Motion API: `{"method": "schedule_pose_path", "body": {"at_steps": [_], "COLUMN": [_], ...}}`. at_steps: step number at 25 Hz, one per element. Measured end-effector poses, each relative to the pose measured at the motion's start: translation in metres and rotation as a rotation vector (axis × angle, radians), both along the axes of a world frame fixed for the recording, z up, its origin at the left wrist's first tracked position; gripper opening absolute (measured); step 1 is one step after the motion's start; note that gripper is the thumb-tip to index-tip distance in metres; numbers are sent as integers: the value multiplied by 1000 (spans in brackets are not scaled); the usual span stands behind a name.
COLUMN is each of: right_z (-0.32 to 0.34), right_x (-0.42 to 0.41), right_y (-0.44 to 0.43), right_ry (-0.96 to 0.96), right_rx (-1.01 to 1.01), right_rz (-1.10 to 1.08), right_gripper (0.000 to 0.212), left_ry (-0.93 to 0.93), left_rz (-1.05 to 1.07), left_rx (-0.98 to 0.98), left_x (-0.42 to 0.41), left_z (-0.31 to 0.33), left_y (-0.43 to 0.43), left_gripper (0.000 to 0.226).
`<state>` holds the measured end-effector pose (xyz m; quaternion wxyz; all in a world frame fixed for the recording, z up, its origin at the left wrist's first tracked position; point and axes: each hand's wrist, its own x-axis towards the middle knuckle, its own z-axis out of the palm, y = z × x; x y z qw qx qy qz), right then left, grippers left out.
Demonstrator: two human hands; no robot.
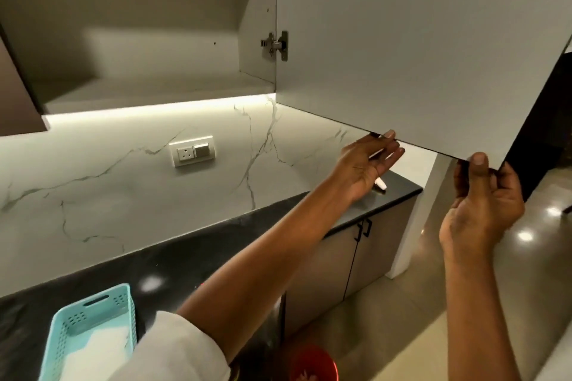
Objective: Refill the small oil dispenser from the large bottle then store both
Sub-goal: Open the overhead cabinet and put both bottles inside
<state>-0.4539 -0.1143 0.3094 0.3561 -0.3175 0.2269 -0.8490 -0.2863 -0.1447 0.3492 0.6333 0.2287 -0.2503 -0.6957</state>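
Right hand (483, 195) pinches the pale grey flat cabinet door (418, 40) at its lower outer corner — left hand (368, 164) grips the same bottom edge, hinge-ward. Open shelf lies left of both; neither bottle nor dispenser in view.

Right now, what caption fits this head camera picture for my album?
Both hands, left hand and right hand, hold the bottom edge of an open wall cabinet door above a dark counter.

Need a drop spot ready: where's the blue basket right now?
In the head view the blue basket sits at lower left on the dark countertop, just left of the person's left sleeve and below the wall socket.
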Motion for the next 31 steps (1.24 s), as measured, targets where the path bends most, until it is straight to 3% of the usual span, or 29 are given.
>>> {"method": "schedule_pose_path", "body": {"at_steps": [6, 11, 13, 16, 18, 22, 26, 31], "right_z": [-33, -112, -152, -218, -261, -333, -363, -377], "right_x": [52, 163, 203, 236, 245, 252, 262, 281], "right_y": [10, 66, 101, 124, 118, 108, 108, 104], "right_ry": [-15, 264, 413, 556, 661, 1074, 1331, 1390], "right_rx": [70, 218, 258, 393, 516, 663, 572, 504], "right_rz": [208, 559, 698, 737, 744, 938, 1024, 936], "right_gripper": [68, 28, 27, 18, 27, 63, 97, 86], "left_ry": [-47, -397, -526, -755, -764, -816, -917, -998], "left_rz": [140, 377, 626, 1194, 1324, 1097, 791, 793], "left_rx": [-29, 3, 48, 263, 470, 892, 978, 903], "left_x": [106, 172, 189, 210, 219, 214, 227, 252], "left_z": [-16, -101, -150, -225, -277, -381, -435, -444], "left_y": [66, 163, 203, 260, 295, 338, 325, 294], "left_gripper": [27, 34, 33, 32, 35, 60, 97, 106]}}
